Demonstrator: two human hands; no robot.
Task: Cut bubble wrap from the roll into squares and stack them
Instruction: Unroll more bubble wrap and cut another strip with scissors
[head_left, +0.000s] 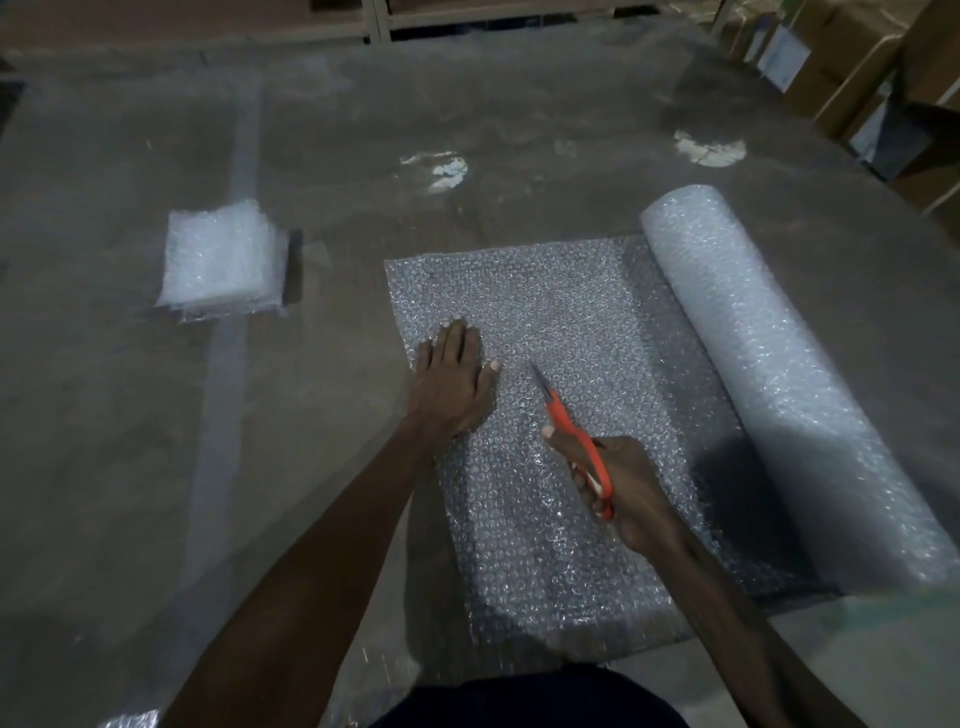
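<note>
Bubble wrap (561, 322) on concrete floor (130, 441)

Both forearms (322, 545) bare, no sleeves, watch or rings visible; dark navy garment (524, 696) just below the bubble wrap sheet (561, 322).

I see open floor (519, 130) ahead of the unrolled sheet (571, 322), wide enough to pass a hand. On my right the roll (769, 364) lies like a long barrier, with cardboard boxes (883, 78) well beyond it. To the left, the stack of squares (223, 260) sits well apart from the sheet, leaving a bare lane between them.
</note>
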